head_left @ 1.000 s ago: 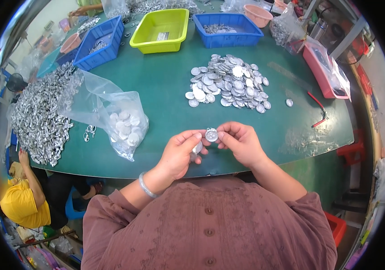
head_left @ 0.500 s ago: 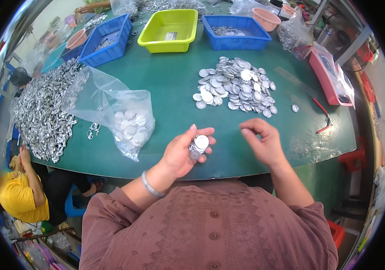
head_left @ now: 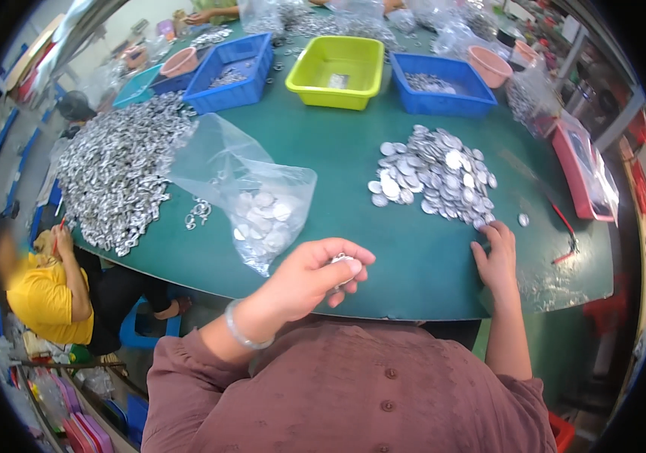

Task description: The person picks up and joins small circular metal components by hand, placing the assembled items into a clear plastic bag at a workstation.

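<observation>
My left hand (head_left: 304, 281) is closed round a few silver round medallions (head_left: 344, 259), with the thumb pressed over them; most are hidden by the fingers. A pile of silver round medallions (head_left: 438, 172) lies on the green table, right of centre. At its near edge my right hand (head_left: 498, 264) reaches forward with thumb and fingers apart. Its fingertips are beside the nearest medallions, and whether they touch one I cannot tell. Left of the pile, a clear plastic bag (head_left: 290, 185) holds more pale discs.
A large heap of silver metal clasps (head_left: 123, 166) covers the table's left. Behind stand blue tubs (head_left: 444, 102) and a yellow-green tub (head_left: 334, 98). Red-handled pliers (head_left: 564, 226) and a pink tray (head_left: 576, 177) lie right. A person in yellow (head_left: 50, 306) sits at left.
My right hand has moved forward and right to the pile's near edge, its fingers spreading. My left hand has closed over its medallions. The whole view has shifted.
</observation>
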Tool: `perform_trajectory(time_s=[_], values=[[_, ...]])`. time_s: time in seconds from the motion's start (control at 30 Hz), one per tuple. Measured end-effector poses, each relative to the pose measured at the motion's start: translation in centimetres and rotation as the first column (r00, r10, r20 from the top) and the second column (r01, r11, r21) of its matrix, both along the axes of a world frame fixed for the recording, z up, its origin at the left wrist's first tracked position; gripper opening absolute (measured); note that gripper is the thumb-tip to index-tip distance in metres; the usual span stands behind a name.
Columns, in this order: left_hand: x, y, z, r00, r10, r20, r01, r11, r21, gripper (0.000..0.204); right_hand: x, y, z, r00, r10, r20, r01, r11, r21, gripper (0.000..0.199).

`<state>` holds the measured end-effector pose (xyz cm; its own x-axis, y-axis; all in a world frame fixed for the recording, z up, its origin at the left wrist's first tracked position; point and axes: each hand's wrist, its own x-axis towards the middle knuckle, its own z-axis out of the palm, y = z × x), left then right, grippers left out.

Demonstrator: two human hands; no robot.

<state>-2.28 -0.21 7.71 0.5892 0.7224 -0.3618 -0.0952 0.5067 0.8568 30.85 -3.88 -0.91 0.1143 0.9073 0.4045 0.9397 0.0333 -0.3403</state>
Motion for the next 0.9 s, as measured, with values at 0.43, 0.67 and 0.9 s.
perform_trajectory(time_s=[0.43, 0.67, 0.9], values=[[-8.9, 7.4, 10.1, 0.526, 0.561, -0.639, 0.624, 0.257, 0.738, 0.016, 0.7, 0.3, 0.1, 0.998, -0.049, -0.049, 0.051, 0.998, 0.047, 0.030], [-6.4, 8.7, 9.6, 0.502, 0.400, -0.767, 0.719, 0.299, 0.627, 0.020, 2.0, 0.8, 0.6, 0.995, -0.074, -0.066, 0.076, 0.997, 0.018, 0.028], [-6.1, 9.1, 8.1, 0.472, 0.410, -0.780, 0.764, 0.252, 0.595, 0.025, 2.4, 0.7, 0.8, 0.993, -0.090, -0.070, 0.090, 0.996, -0.003, 0.030]])
